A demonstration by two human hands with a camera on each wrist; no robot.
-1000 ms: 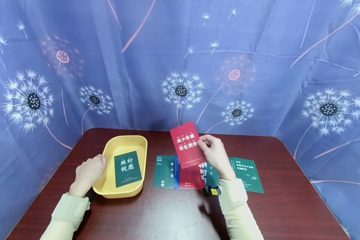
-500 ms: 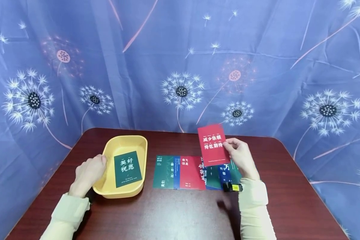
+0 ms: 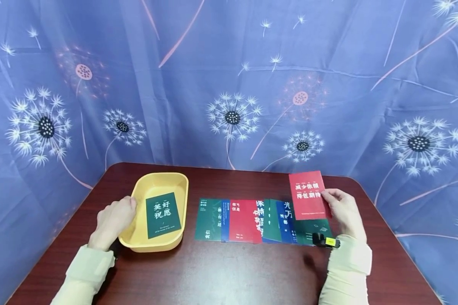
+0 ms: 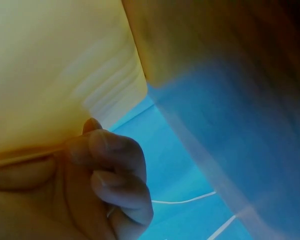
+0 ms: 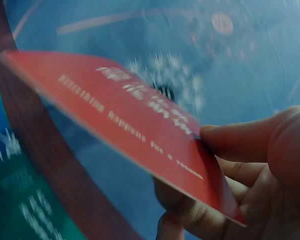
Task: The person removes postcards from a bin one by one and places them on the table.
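Observation:
My right hand (image 3: 343, 212) pinches a red card (image 3: 308, 195) with white lettering by its right edge, thumb on the printed face and fingers behind. In the right wrist view the card (image 5: 110, 115) tilts above the table. It overlaps the right end of a row of overlapping green, blue and red cards (image 3: 245, 222). On the left, my left hand (image 3: 116, 218) grips the left rim of a yellow tray (image 3: 183, 186); in the left wrist view its fingers (image 4: 117, 150) curl at the tray's edge. Inside the tray lies a green card (image 3: 163, 215) with white lettering.
The dark red-brown table (image 3: 229, 271) has rounded far corners. Behind it hangs a blue curtain (image 3: 183, 84) with dandelion prints. A small black device with a yellow label (image 3: 330, 242) is on my right wrist.
My right hand has carried the red card rightward along the row, uncovering the middle cards and covering part of the rightmost one. The left hand and the tray stay in place.

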